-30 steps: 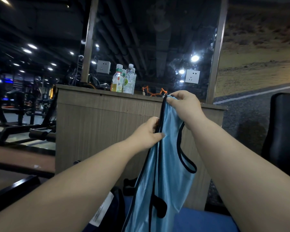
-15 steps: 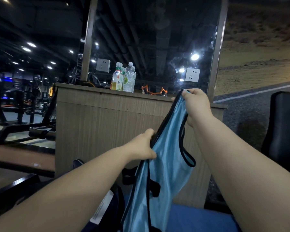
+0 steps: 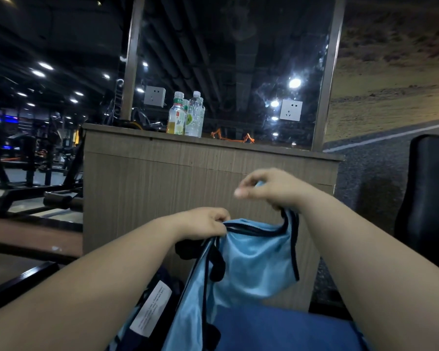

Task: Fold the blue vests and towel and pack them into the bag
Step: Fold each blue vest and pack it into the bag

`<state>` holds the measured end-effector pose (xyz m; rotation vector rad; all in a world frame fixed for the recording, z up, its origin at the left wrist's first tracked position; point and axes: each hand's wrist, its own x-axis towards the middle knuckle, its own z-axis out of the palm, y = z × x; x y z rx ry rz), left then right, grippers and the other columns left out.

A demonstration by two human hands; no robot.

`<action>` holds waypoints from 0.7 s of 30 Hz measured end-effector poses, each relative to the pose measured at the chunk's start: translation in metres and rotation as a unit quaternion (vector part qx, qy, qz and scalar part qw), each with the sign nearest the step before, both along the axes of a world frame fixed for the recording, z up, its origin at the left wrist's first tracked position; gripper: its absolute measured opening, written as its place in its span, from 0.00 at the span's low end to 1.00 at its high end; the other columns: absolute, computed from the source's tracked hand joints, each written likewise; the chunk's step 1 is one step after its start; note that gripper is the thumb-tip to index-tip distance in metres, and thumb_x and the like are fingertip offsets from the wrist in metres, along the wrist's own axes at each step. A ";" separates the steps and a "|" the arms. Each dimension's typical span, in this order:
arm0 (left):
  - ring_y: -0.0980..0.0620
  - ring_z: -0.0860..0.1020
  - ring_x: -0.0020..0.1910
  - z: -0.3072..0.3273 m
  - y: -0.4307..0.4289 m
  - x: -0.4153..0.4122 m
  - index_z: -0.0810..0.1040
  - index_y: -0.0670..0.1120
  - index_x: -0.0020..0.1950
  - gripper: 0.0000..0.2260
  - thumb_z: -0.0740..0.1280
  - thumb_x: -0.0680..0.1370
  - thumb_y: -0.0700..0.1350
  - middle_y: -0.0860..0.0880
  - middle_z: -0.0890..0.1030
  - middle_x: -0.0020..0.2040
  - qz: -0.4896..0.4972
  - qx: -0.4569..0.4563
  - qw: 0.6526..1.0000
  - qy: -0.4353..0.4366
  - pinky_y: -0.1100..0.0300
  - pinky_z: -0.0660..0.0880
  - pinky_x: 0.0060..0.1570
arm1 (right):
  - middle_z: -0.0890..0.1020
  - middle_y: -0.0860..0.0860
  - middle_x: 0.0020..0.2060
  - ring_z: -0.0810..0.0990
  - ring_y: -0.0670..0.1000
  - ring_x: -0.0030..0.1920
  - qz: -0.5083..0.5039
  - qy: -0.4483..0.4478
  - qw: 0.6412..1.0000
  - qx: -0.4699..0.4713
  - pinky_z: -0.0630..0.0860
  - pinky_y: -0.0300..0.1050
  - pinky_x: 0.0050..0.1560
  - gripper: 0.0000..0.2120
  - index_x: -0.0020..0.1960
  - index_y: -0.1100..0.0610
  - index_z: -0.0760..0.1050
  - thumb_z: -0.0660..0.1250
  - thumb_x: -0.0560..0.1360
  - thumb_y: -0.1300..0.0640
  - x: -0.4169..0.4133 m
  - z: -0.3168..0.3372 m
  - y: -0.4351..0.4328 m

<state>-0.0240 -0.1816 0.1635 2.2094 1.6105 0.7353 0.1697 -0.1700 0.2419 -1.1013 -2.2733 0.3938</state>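
Hands (image 3: 203,221) (image 3: 274,190) gripping blue vest (image 3: 251,264)

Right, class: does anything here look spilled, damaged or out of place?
Nothing stands out. The blue vest hangs bunched between the left hand and right hand, which grip its trimmed edge; the bottles stand upright on the counter.

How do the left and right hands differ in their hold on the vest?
The left hand sits lower; the right hand is higher. The left hand pinches the black-trimmed edge of the vest at its fingertips; the right hand holds a strap bunched under its curled fingers, with its forefinger blurred. Both grip the same blue vest.
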 end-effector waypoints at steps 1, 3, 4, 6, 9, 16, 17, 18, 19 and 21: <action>0.51 0.78 0.46 0.001 0.001 0.002 0.76 0.53 0.48 0.05 0.65 0.74 0.48 0.50 0.80 0.46 0.000 0.005 1.000 -0.007 0.52 0.75 0.49 | 0.80 0.46 0.53 0.76 0.46 0.37 0.002 -0.098 0.995 -0.019 0.73 0.41 0.33 0.23 0.56 0.44 0.79 0.76 0.64 0.37 -0.005 -0.004 -0.003; 0.52 0.76 0.42 0.001 0.003 0.004 0.75 0.53 0.45 0.02 0.66 0.75 0.45 0.51 0.78 0.42 0.004 0.019 0.999 -0.030 0.55 0.72 0.45 | 0.78 0.47 0.56 0.80 0.48 0.46 -0.027 -0.232 0.972 -0.022 0.77 0.41 0.37 0.29 0.64 0.42 0.73 0.78 0.65 0.41 -0.015 -0.015 -0.002; 0.53 0.75 0.40 0.002 0.004 0.005 0.75 0.53 0.43 0.04 0.66 0.75 0.44 0.52 0.77 0.40 0.006 0.027 0.999 -0.043 0.57 0.72 0.42 | 0.77 0.48 0.54 0.80 0.49 0.46 -0.042 -0.259 0.965 -0.014 0.78 0.41 0.36 0.29 0.66 0.43 0.71 0.77 0.68 0.46 -0.019 -0.021 0.000; 0.55 0.75 0.37 0.002 0.003 0.008 0.75 0.53 0.43 0.05 0.67 0.75 0.43 0.53 0.77 0.38 0.009 0.037 0.998 -0.045 0.60 0.72 0.39 | 0.77 0.49 0.49 0.80 0.50 0.42 -0.048 -0.252 0.966 0.012 0.79 0.42 0.36 0.20 0.64 0.46 0.73 0.70 0.73 0.54 -0.025 -0.029 0.004; 0.56 0.75 0.36 0.001 0.002 0.009 0.72 0.54 0.40 0.09 0.68 0.73 0.41 0.55 0.76 0.37 0.009 0.062 0.998 0.003 0.63 0.71 0.37 | 0.79 0.50 0.47 0.79 0.51 0.43 -0.046 -0.236 0.970 0.045 0.77 0.44 0.42 0.10 0.55 0.49 0.77 0.63 0.76 0.57 -0.027 -0.031 0.009; 0.53 0.75 0.34 0.001 0.006 0.010 0.71 0.51 0.36 0.09 0.71 0.69 0.43 0.53 0.75 0.34 0.043 0.065 0.995 0.066 0.57 0.71 0.36 | 0.75 0.46 0.30 0.74 0.49 0.34 -0.080 -0.246 0.960 0.103 0.71 0.43 0.34 0.17 0.37 0.53 0.75 0.72 0.66 0.39 -0.023 -0.033 0.016; 0.53 0.74 0.34 0.001 0.006 0.009 0.71 0.51 0.35 0.09 0.71 0.69 0.44 0.53 0.75 0.34 0.041 0.064 0.996 0.052 0.58 0.70 0.36 | 0.74 0.47 0.29 0.74 0.48 0.33 -0.091 -0.259 0.953 0.132 0.70 0.43 0.33 0.21 0.35 0.53 0.73 0.73 0.64 0.36 -0.023 -0.033 0.015; 0.53 0.74 0.34 0.000 0.006 0.008 0.72 0.51 0.36 0.08 0.71 0.70 0.44 0.53 0.75 0.34 0.037 0.061 0.997 0.034 0.58 0.70 0.37 | 0.74 0.46 0.29 0.73 0.48 0.33 -0.100 -0.268 0.944 0.164 0.70 0.43 0.33 0.23 0.34 0.53 0.72 0.73 0.63 0.34 -0.023 -0.033 0.014; 0.54 0.74 0.34 -0.001 0.005 0.007 0.73 0.52 0.37 0.07 0.70 0.71 0.44 0.54 0.75 0.35 0.034 0.056 0.998 0.013 0.59 0.70 0.37 | 0.74 0.46 0.30 0.73 0.48 0.34 -0.111 -0.274 0.935 0.195 0.71 0.43 0.34 0.25 0.34 0.53 0.72 0.73 0.62 0.32 -0.022 -0.032 0.013; 0.55 0.74 0.34 -0.003 0.006 0.006 0.76 0.52 0.43 0.04 0.70 0.73 0.43 0.54 0.77 0.37 0.035 0.052 0.997 -0.044 0.63 0.70 0.35 | 0.76 0.46 0.32 0.75 0.48 0.37 -0.132 -0.285 0.918 0.242 0.73 0.45 0.38 0.26 0.36 0.52 0.73 0.71 0.63 0.29 -0.021 -0.029 0.012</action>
